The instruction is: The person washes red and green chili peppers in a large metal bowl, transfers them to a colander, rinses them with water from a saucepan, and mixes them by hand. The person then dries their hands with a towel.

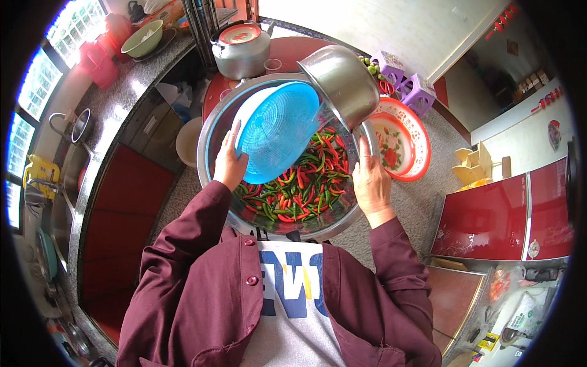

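Observation:
My left hand [229, 158] grips the near-left rim of a blue plastic colander [275, 133], which is tilted over a wide metal basin [205, 137]. Red and green chili peppers [302, 188] lie spread across the basin's bottom. In my right hand [373, 183] is a stainless steel pot [346, 85], tipped with its mouth toward the colander; its handle is mostly hidden by my fingers. Clear water [323, 118] runs from the pot's lip beside the colander's right edge. The colander hides part of the basin and some peppers.
Behind the basin, a metal kettle [240, 55] and a clear cup [273, 65] stand on a red round table [298, 48]. A red-rimmed enamel basin [419, 142] is at the right, near purple stools [418, 94]. A stone counter [114, 103] runs along the left.

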{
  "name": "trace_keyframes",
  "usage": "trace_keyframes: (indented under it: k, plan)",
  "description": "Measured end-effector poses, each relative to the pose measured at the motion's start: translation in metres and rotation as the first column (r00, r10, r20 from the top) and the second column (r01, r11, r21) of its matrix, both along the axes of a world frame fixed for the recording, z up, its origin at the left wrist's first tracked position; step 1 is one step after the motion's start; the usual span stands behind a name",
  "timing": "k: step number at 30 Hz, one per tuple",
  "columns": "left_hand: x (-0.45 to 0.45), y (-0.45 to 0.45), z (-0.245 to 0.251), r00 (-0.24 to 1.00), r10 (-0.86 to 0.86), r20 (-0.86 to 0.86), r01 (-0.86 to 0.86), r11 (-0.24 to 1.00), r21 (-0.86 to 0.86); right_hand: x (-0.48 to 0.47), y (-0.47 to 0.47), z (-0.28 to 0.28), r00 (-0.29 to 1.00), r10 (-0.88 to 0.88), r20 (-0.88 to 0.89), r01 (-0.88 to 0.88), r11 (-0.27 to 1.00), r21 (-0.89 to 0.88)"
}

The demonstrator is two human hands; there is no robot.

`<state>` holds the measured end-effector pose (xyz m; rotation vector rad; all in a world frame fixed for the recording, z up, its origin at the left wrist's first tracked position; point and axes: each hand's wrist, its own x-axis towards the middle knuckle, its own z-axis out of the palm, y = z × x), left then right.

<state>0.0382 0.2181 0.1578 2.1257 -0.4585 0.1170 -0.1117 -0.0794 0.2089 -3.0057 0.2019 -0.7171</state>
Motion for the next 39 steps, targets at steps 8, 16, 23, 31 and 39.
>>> trace_keyframes:
  k: [8, 16, 23, 31, 39]
  plan:
    - [-0.007, -0.001, 0.014, 0.958, -0.099, 0.269, 0.037, 0.973, 0.227, -0.009, 0.003, -0.032, 0.993, -0.088, 0.078, 0.079, 0.991, 0.108]
    - [0.007, 0.005, 0.025, 0.881, -0.299, 0.367, 0.051, 0.830, 0.555, -0.003, -0.019, -0.029, 0.990, -0.036, -0.135, 0.050, 0.993, 0.103]
    - [0.022, -0.008, 0.043, 0.883, -0.212, 0.418, -0.005, 0.887, 0.462, -0.001, -0.027, 0.000, 0.990, 0.053, -0.128, -0.055, 0.998, -0.017]
    - [0.024, -0.010, 0.041, 0.828, -0.210, 0.520, 0.033, 0.944, 0.329, 0.006, -0.034, 0.015, 0.993, 0.105, -0.049, -0.108, 0.992, -0.071]
    - [0.033, -0.004, 0.039, 0.841, -0.174, 0.513, -0.029, 0.931, 0.363, 0.002, -0.032, 0.024, 0.984, 0.146, -0.103, -0.154, 0.986, -0.070]
